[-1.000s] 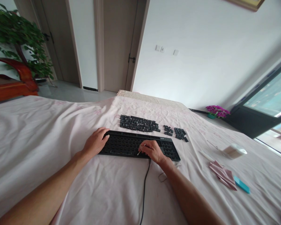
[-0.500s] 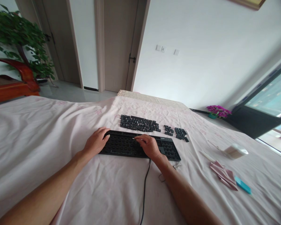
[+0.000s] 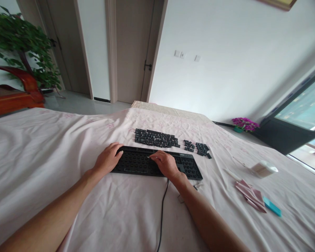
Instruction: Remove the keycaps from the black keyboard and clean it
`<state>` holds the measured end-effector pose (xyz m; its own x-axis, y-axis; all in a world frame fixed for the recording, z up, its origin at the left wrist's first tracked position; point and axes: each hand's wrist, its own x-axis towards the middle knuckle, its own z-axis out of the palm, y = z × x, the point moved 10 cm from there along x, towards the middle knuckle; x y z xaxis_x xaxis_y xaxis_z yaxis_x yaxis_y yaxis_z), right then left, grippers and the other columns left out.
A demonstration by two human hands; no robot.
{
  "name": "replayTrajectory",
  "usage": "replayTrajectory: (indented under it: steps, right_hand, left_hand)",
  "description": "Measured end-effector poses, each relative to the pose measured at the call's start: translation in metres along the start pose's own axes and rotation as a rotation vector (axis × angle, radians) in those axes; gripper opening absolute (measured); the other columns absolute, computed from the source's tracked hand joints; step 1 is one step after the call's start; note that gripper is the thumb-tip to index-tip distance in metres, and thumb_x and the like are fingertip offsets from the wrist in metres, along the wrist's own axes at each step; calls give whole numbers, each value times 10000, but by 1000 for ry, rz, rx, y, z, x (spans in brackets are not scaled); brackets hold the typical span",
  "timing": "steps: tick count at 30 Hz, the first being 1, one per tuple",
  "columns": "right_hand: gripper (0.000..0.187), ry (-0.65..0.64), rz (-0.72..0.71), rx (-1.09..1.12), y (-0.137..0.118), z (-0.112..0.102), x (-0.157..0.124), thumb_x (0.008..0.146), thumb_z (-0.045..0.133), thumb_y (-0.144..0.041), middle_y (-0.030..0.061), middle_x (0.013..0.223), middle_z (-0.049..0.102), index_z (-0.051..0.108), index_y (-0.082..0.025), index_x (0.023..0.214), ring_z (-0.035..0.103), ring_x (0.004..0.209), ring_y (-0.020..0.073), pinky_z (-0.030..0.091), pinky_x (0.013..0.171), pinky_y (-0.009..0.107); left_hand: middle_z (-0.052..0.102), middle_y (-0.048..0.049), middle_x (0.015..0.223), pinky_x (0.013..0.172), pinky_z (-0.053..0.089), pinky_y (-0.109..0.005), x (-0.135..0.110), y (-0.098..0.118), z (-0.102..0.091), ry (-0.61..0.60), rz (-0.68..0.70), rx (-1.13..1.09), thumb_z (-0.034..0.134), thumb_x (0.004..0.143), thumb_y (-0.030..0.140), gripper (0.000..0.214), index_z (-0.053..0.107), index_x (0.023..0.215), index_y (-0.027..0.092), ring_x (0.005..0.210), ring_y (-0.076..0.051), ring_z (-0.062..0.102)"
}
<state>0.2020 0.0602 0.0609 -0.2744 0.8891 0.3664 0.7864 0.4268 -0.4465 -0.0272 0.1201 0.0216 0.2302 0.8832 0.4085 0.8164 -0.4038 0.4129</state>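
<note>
A black keyboard (image 3: pixel 132 170), stripped of its keycaps, lies on the pale cloth. My left hand (image 3: pixel 109 157) grips its left end, thumb on top and fingers over the far edge. My right hand (image 3: pixel 166 162) is closed in a pinch over the middle of the board. Between its fingertips is a thin cotton swab (image 3: pixel 148 157), its white tip pointing left, down among the key positions. Most of the swab is hidden by the hand. Loose black keycaps (image 3: pixel 156 139) lie in grouped rows just beyond the keyboard, with smaller groups (image 3: pixel 202 148) to the right.
To the right are a clear-topped tub of swabs (image 3: pixel 264 169), a folded pink cloth (image 3: pixel 250 195) and a blue object (image 3: pixel 272 207). The keyboard's cable (image 3: pixel 162 210) runs toward me. A small wire tool (image 3: pixel 181 199) lies partly hidden by my right forearm.
My right hand has shifted slightly left and toward me, taking the swab tip with it. My left hand and the keyboard stay where they were.
</note>
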Motion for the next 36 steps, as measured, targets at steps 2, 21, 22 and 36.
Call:
replayTrajectory:
  steps: [2, 21, 22, 36]
  right_hand:
    - [247, -9, 8, -40, -4, -3, -2, 937, 468, -310, 10, 935, 687, 709, -255, 939, 635, 863, 141, 450, 769, 223]
    - [300, -109, -83, -143, -24, -3, -14, 963, 398, -299, 35, 865, 651, 659, -195, 856, 605, 797, 123, 407, 733, 205]
    - [297, -107, -89, -140, -24, -3, -15, 961, 400, -295, 33, 855, 649, 655, -195, 843, 602, 791, 124, 405, 729, 206]
    - [238, -166, -77, 59, -21, -8, -21, 868, 481, -174, 12, 744, 662, 654, -183, 705, 607, 719, 129, 429, 696, 208]
  left_hand:
    - [552, -54, 1281, 1016, 404, -334, 0, 0, 0, -2, 0, -1, 417, 885, 314, 370, 542, 1220, 218, 1170, -207, 518]
    - [544, -64, 1292, 1019, 404, -342, -1, 6, -4, -20, -7, 8, 407, 889, 318, 367, 548, 1211, 214, 1183, -211, 509]
    - [541, -64, 1295, 1021, 403, -341, -1, 6, -4, -21, -9, 10, 406, 890, 317, 367, 546, 1213, 214, 1186, -210, 506]
    - [547, -60, 1292, 1021, 404, -343, 0, 2, -2, -6, -4, -5, 425, 878, 316, 376, 549, 1221, 223, 1184, -214, 511]
